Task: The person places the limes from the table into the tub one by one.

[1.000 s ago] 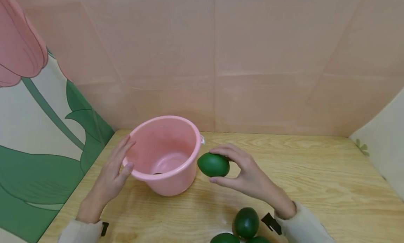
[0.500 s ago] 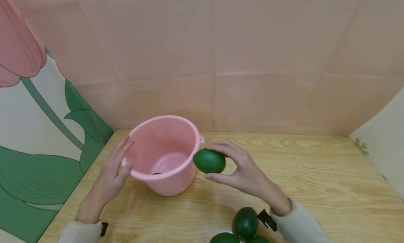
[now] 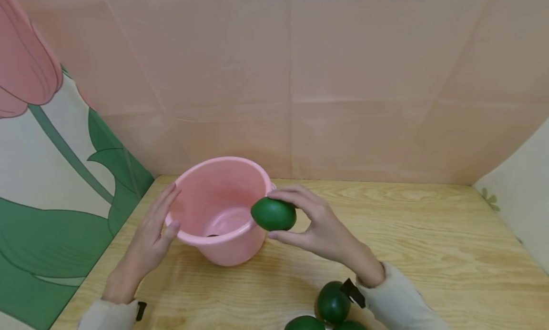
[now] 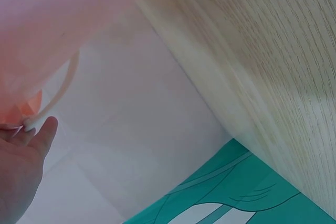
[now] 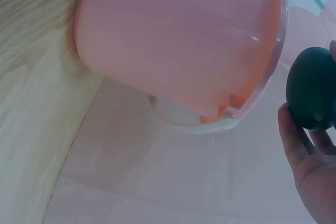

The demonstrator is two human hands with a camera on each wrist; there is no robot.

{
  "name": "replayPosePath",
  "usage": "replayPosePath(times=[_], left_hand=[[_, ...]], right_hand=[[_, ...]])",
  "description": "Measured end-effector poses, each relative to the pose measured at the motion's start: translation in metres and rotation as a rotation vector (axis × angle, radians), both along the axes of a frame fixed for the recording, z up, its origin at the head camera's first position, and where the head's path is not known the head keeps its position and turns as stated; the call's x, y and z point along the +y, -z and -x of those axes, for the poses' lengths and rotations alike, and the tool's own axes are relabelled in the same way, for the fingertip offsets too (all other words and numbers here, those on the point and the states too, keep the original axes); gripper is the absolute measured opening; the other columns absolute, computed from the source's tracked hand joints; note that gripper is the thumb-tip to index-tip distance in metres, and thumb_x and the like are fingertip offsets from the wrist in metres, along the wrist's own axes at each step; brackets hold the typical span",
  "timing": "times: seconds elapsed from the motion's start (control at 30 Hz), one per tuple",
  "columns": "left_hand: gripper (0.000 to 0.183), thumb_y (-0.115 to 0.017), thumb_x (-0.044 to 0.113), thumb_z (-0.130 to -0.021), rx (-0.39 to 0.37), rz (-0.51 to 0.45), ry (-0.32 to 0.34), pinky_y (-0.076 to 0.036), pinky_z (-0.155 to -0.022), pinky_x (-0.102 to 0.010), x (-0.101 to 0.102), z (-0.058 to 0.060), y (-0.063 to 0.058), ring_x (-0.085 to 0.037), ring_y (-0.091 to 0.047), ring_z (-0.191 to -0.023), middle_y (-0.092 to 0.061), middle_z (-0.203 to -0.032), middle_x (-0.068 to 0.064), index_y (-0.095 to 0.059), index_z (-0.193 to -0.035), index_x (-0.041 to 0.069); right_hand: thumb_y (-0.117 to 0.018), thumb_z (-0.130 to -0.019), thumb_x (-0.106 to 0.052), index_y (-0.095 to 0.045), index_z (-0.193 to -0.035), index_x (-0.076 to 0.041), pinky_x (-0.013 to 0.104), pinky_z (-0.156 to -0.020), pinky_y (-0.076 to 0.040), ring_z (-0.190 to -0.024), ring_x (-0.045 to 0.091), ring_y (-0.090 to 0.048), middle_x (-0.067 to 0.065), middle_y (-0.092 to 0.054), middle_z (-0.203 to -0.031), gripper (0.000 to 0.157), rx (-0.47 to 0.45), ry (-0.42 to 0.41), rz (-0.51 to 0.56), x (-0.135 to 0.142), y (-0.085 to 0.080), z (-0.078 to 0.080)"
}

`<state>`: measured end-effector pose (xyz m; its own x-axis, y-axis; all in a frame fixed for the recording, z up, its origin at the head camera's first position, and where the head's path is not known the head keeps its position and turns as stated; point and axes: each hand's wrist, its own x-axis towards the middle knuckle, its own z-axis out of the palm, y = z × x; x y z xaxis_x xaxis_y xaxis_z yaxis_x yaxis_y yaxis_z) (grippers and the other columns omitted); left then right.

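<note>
A pink bucket point(image 3: 233, 252) stands on the wooden table, left of the middle. My left hand point(image 3: 147, 235) rests against its left side, the fairly straight fingers and thumb reaching to the rim; in the left wrist view those fingertips are by the white handle point(image 4: 65, 85). Between thumb and fingertips my right hand point(image 3: 323, 225) pinches a glossy dark green avocado point(image 3: 273, 214), raised at the bucket's right rim and overlapping it in the head view. The right wrist view has this avocado point(image 5: 313, 88) just beyond the bucket's mouth. A sliver of something dark shows inside the bucket.
Several more avocados point(image 3: 332, 302) lie together at the table's near edge, below my right wrist and partly cut off by the frame. Behind the table point(image 3: 433, 244) hangs a pinkish cloth point(image 3: 364, 82). A panel with a printed tulip point(image 3: 98, 177) borders the left side.
My right hand has moved left and slightly up with the avocado, from beside the bucket to its right rim. The left hand and the bucket have hardly moved.
</note>
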<state>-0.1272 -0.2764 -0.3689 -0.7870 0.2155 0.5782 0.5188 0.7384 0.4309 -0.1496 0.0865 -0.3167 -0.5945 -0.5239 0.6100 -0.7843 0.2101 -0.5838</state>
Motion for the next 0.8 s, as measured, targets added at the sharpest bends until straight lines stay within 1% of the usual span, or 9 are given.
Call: replayPosePath(times=[0.1,0.27,0.4,0.57,0.63,0.73,0.8], left_hand=[[0.063,-0.055,0.014,-0.095,0.009,0.007,0.002,-0.013,-0.116,-0.011,0.000,0.000,0.000,-0.027,-0.028,-0.150,-0.033,-0.161,-0.009,-0.034,-0.155,0.012],[0.066,-0.055,0.016,-0.095,0.029,0.026,0.006,-0.013,-0.117,-0.012,0.000,0.001,-0.002,-0.032,-0.031,-0.148,-0.034,-0.160,-0.012,-0.031,-0.156,0.011],[0.065,-0.056,0.017,-0.095,0.025,0.054,-0.005,-0.012,-0.117,-0.011,0.000,0.000,-0.003,-0.029,-0.031,-0.148,-0.034,-0.160,-0.012,-0.033,-0.155,0.009],[0.062,-0.056,0.018,-0.095,0.006,0.107,-0.043,-0.011,-0.115,-0.010,-0.001,-0.001,-0.004,-0.026,-0.029,-0.150,-0.032,-0.162,-0.009,-0.036,-0.154,0.012],[0.062,-0.056,0.017,-0.095,0.000,0.115,-0.048,-0.011,-0.115,-0.011,-0.001,-0.002,-0.004,-0.026,-0.029,-0.150,-0.031,-0.162,-0.009,-0.036,-0.154,0.012],[0.062,-0.057,0.014,-0.094,-0.018,0.108,-0.046,-0.012,-0.117,-0.014,-0.002,-0.002,-0.004,-0.027,-0.028,-0.151,-0.030,-0.163,-0.010,-0.038,-0.153,0.011],[0.062,-0.058,0.013,-0.093,-0.039,0.099,-0.047,-0.016,-0.120,-0.021,-0.002,-0.001,-0.004,-0.028,-0.027,-0.151,-0.029,-0.163,-0.009,-0.040,-0.152,0.012]], right_hand=[[-0.087,-0.074,-0.017,-0.062,-0.132,-0.015,0.030,-0.091,-0.056,-0.116,0.016,-0.062,0.003,-0.061,-0.130,0.063,0.026,0.002,0.003,-0.003,-0.002,0.001],[-0.087,-0.075,-0.017,-0.061,-0.132,-0.015,0.030,-0.090,-0.056,-0.114,0.016,-0.063,0.003,-0.061,-0.130,0.063,0.027,0.003,0.004,-0.007,-0.004,0.003],[-0.087,-0.075,-0.018,-0.061,-0.132,-0.015,0.029,-0.089,-0.056,-0.113,0.014,-0.063,0.003,-0.060,-0.131,0.063,0.022,0.003,0.013,-0.011,-0.005,0.003],[-0.087,-0.075,-0.018,-0.060,-0.132,-0.014,0.029,-0.088,-0.057,-0.113,0.016,-0.062,0.005,-0.059,-0.133,0.063,0.028,-0.011,0.030,-0.016,-0.006,0.005],[-0.087,-0.075,-0.017,-0.061,-0.132,-0.013,0.029,-0.088,-0.057,-0.112,0.016,-0.063,0.006,-0.059,-0.132,0.063,0.032,-0.018,0.036,-0.019,-0.007,0.006],[-0.087,-0.075,-0.018,-0.061,-0.131,-0.012,0.029,-0.089,-0.056,-0.112,0.016,-0.063,0.006,-0.060,-0.130,0.062,0.042,-0.021,0.038,-0.023,-0.007,0.008],[-0.087,-0.075,-0.019,-0.062,-0.131,-0.012,0.029,-0.089,-0.056,-0.112,0.016,-0.062,0.006,-0.060,-0.130,0.062,0.043,-0.025,0.036,-0.025,-0.008,0.009]])
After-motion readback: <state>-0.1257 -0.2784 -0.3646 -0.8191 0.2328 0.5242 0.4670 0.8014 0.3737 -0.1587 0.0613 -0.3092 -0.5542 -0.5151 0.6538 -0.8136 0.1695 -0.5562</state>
